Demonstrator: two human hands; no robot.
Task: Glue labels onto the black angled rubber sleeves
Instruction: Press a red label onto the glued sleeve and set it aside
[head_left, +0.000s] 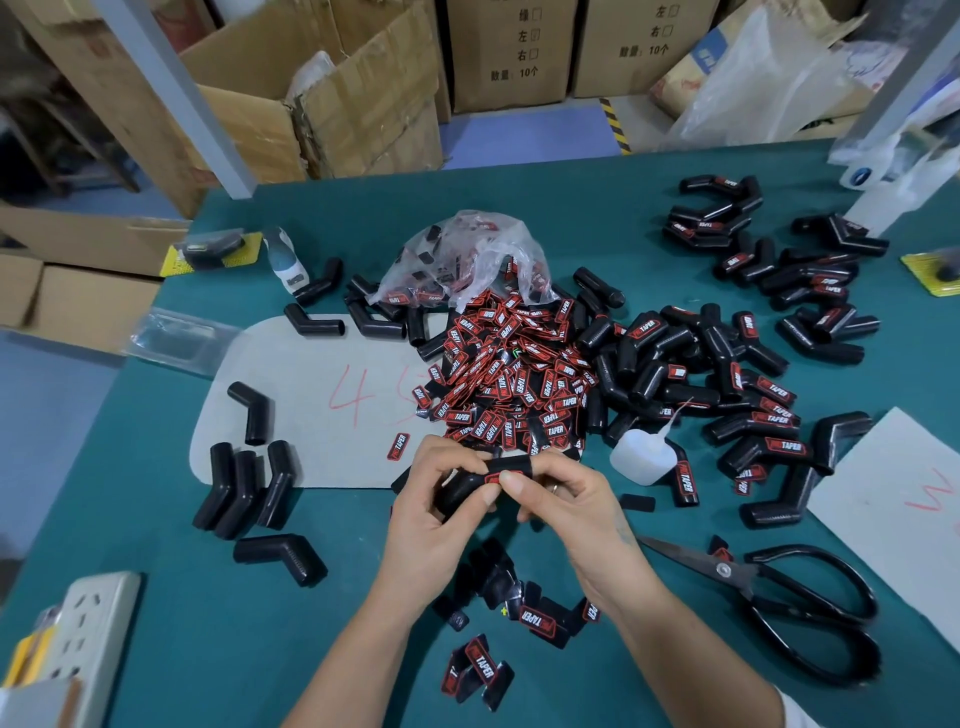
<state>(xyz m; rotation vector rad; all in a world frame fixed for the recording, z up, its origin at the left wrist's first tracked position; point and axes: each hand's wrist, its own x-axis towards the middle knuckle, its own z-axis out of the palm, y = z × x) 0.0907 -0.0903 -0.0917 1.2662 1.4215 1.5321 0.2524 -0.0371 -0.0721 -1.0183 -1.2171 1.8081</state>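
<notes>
Label seating on a held sleeve.

The left hand (431, 499) and right hand (561, 499) both grip one black angled rubber sleeve (467, 480) above the teal table mat (208, 649), thumbs pinching a red-and-black printed label (503, 477) onto it. Judged step: pressing until bonded. Next: set it with the labelled sleeves (763, 426), then take a bare one (280, 556) and the white squeeze glue bottle (641, 457).

A small factory packing room.
Stacked cardboard cartons (511, 54) stand behind a green bench (208, 597) heaped with rubber sleeves (675, 364) and labels (511, 374).
</notes>
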